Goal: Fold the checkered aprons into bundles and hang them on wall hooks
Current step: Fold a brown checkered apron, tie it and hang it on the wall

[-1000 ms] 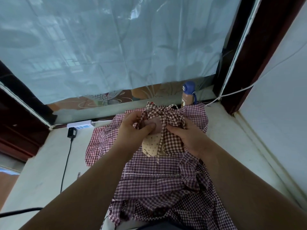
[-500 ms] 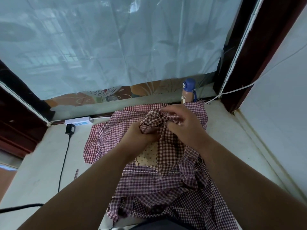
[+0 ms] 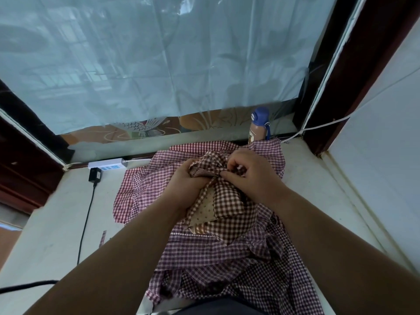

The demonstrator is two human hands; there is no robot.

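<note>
Since earlier, right hand (image 3: 252,176) has crossed over the bundle (image 3: 227,201), apparently pinching its tie (image 3: 205,171); left hand (image 3: 181,185) grips the bundle, centred on spread aprons (image 3: 145,189). Slack tension could let it unwrap.

Person, head view. Two hands, both bare: left hand (image 3: 184,180) shows a broad, smooth back; right hand (image 3: 252,176) shows knuckle ridges and faint tendon lines across its back. Nails are too small to make out. The left forearm (image 3: 127,258) and right forearm (image 3: 341,246) are bare along their whole visible length, from the wrist to the near edge of the picture. Both look smooth, and the wide lens makes them much thicker toward the near side. Only one piece of clothing is seen: a dark garment (image 3: 218,308), navy or charcoal, forming a low strip at the near edge between the two forearms. Plain, matte cloth. Its cut and type cannot be told.
</note>
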